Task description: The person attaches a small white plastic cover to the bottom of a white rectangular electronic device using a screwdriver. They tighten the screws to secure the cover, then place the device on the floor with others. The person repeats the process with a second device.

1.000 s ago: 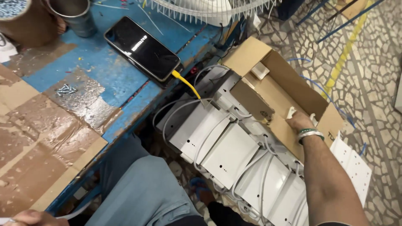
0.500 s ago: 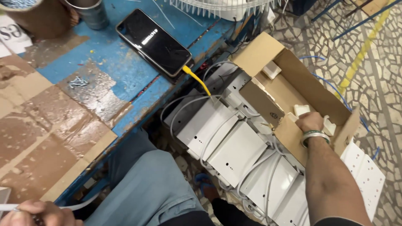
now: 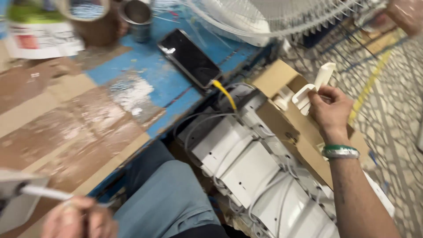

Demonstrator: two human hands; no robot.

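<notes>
Blue table [image 3: 145, 83], white part [image 3: 313, 88] in right hand [image 3: 330, 110]

Right hand [image 3: 331, 109] — white plastic part [image 3: 313, 88] aloft

the right hand [image 3: 329, 108] and its forearm are bare, with no sleeve reaching into view. a band [image 3: 340, 152] circles the right wrist: a green stripe above a pale, silvery one, lying close together like two stacked bangles. the left hand [image 3: 77, 218] shows only at the bottom edge, blurred, also bare, and a thin ring seems to sit on one finger, though the blur makes that unsure. the person's leg [image 3: 169, 200] is clothed in grey-blue trousers of plain cloth, with soft folds over the thigh and knee.
</notes>
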